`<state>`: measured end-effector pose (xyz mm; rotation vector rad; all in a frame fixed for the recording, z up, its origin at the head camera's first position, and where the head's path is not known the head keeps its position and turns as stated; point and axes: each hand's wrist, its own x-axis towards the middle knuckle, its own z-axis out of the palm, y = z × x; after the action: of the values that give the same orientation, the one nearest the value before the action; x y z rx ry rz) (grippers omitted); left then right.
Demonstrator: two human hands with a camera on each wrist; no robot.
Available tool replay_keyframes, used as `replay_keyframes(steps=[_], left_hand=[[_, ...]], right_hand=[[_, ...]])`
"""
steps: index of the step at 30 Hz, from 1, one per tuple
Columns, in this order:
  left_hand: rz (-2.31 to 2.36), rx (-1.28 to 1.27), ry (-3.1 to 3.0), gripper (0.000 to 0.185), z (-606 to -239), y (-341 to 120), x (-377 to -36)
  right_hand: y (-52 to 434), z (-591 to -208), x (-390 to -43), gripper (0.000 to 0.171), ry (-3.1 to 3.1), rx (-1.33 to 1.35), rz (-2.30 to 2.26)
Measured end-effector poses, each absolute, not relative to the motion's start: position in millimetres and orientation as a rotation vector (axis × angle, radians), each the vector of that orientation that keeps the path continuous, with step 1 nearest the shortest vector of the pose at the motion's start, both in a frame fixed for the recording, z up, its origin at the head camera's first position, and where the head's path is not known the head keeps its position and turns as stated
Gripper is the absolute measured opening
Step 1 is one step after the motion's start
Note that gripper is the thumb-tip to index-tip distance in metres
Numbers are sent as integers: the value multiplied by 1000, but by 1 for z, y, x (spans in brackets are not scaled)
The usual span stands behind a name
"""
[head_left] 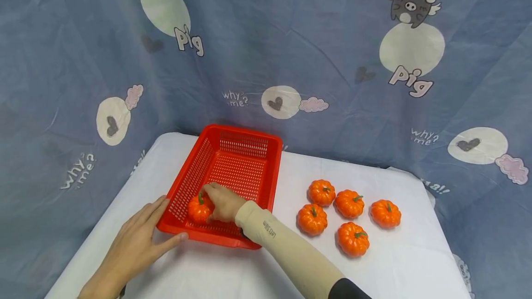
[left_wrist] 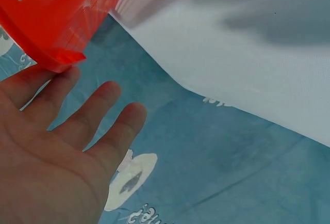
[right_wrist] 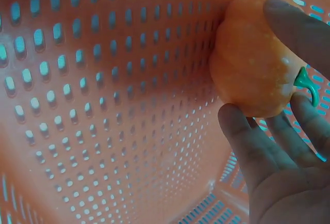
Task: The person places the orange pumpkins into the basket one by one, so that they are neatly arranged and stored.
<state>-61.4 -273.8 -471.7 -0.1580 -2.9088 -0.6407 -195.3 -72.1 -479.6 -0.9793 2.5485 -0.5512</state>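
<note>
A red perforated basket (head_left: 245, 142) stands on the white table. My right hand (head_left: 222, 202) reaches into its near left corner and grips a small orange pumpkin (head_left: 198, 209) with a green stem. In the right wrist view the pumpkin (right_wrist: 255, 61) sits against the basket's wall (right_wrist: 113, 90), with my fingers (right_wrist: 247, 146) curled round it. My left hand (head_left: 139, 239) lies flat on the table with straight fingers, touching the basket's near left corner (left_wrist: 54, 53); its palm (left_wrist: 46, 152) holds nothing.
Several more orange pumpkins (head_left: 349, 203) sit in a cluster on the white table (head_left: 232, 271) to the right of the basket. A blue cartoon-print cloth (head_left: 291, 36) hangs behind and drapes down past the table's edges.
</note>
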Motion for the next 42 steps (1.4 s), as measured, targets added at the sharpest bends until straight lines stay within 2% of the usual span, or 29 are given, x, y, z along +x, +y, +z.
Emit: replay_keyframes(steps=[10,16,26,35,42], left_hand=[[-675,-125,-2947,109,-470,-273,-61],[-652,-100,-2972,111,-470,-273,-62],[-635,-61,-3025,115,-471,-271,-62],[-633,-59,-3021,116,-469,-274,-63],[-637,-73,-3014,116,-470,-272,-64]], right_hand=[[-70,-477,-196,66,2560,-985,-494],[-63,-472,-198,75,2554,-961,-508],[-36,-439,-200,75,2584,-953,-675],[-8,-415,-178,77,2671,-1078,-713],[25,-406,-162,75,2750,-1022,-797]])
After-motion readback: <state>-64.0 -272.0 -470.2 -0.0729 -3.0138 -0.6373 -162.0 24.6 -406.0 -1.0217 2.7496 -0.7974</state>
